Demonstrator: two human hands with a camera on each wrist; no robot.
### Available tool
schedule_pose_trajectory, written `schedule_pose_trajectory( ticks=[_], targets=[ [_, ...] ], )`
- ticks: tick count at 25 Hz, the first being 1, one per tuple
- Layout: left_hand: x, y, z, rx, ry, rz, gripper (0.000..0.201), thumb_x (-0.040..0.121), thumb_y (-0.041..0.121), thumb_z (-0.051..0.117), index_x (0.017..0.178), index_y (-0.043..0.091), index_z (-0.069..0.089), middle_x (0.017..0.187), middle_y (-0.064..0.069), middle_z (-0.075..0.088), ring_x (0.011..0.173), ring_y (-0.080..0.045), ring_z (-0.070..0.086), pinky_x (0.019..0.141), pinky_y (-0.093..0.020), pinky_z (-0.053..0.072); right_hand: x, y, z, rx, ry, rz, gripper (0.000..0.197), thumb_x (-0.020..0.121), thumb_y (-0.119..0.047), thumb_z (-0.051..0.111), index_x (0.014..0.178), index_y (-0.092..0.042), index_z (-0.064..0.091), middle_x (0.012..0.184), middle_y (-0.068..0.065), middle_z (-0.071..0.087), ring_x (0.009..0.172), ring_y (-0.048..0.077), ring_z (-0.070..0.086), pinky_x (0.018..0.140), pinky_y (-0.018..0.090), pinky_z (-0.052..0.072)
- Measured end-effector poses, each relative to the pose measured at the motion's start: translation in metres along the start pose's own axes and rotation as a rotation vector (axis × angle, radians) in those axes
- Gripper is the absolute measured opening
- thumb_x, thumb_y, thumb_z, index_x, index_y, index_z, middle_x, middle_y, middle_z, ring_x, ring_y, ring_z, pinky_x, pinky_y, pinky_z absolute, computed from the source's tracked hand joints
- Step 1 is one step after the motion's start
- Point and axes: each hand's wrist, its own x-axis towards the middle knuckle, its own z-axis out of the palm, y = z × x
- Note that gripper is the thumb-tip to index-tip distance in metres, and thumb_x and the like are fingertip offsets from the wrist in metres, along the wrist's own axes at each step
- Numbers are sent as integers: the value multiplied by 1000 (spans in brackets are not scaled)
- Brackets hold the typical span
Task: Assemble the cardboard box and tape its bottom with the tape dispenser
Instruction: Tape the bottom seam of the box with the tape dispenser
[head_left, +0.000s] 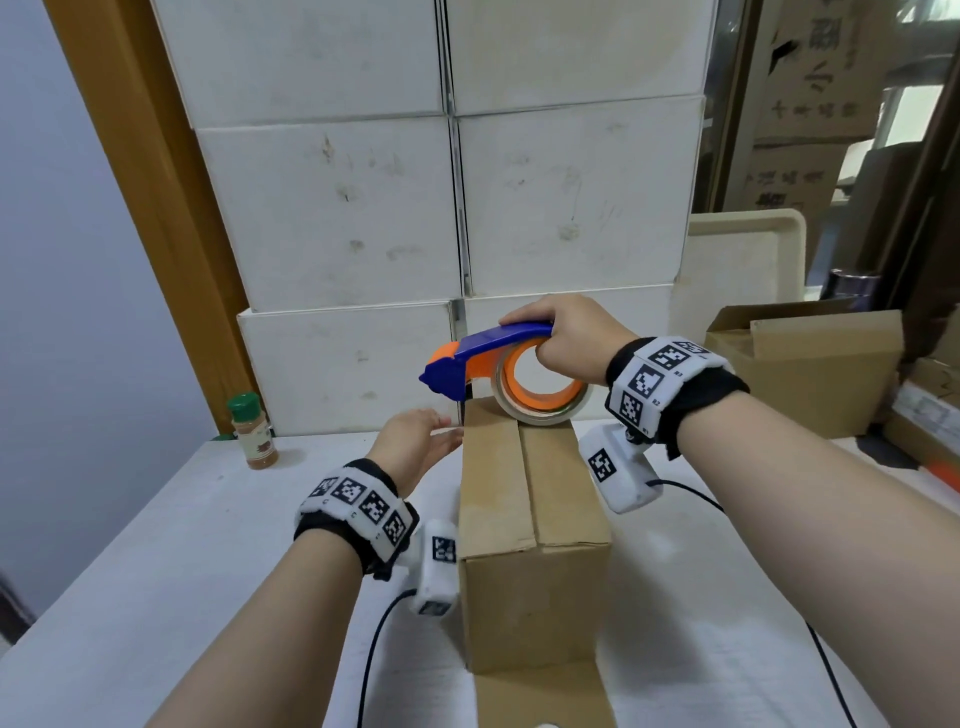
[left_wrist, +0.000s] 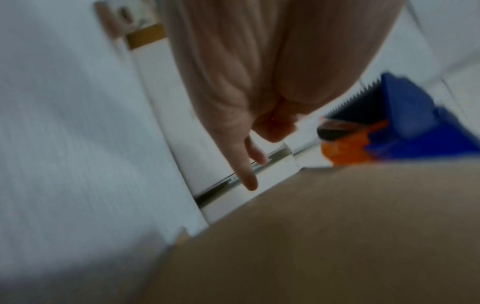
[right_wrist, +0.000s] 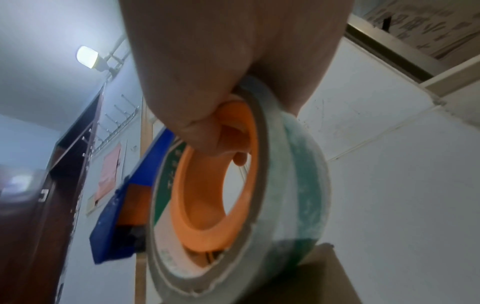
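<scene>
A spice jar (head_left: 253, 431) stands on the white table (head_left: 156, 545), well to the left of the left hand (head_left: 415, 441). That hand's fingers (left_wrist: 248, 174) are straight and loosely spread, their tips at the far left top edge of the cardboard box (head_left: 530, 519); whether they touch it I cannot tell. To their right, the right hand (head_left: 566, 343) curls its fingers (right_wrist: 205, 139) through the orange core of the tape dispenser (head_left: 498, 358), whose roll rests on the box's far end.
</scene>
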Motion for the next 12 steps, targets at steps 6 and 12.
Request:
schedule_pose_trajectory(
  ticks=[6, 12],
  targets=[
    [-2, -8, 5, 427, 6, 5, 31, 100, 12, 23, 75, 10, 42, 74, -6, 49, 59, -14, 48, 40, -14, 42, 0, -6, 3, -34, -14, -40, 54, 80, 7, 48, 122, -24, 63, 122, -1, 62, 113, 16, 53, 96, 27, 43],
    [-3, -6, 5, 519, 22, 75, 29, 103, 20, 23, 117, 6, 45, 76, -2, 50, 62, -12, 52, 41, -15, 43, -1, -12, 0, -126, -48, -55, 53, 81, 5, 47, 123, -25, 62, 123, -2, 60, 113, 17, 53, 98, 29, 43]
  ],
)
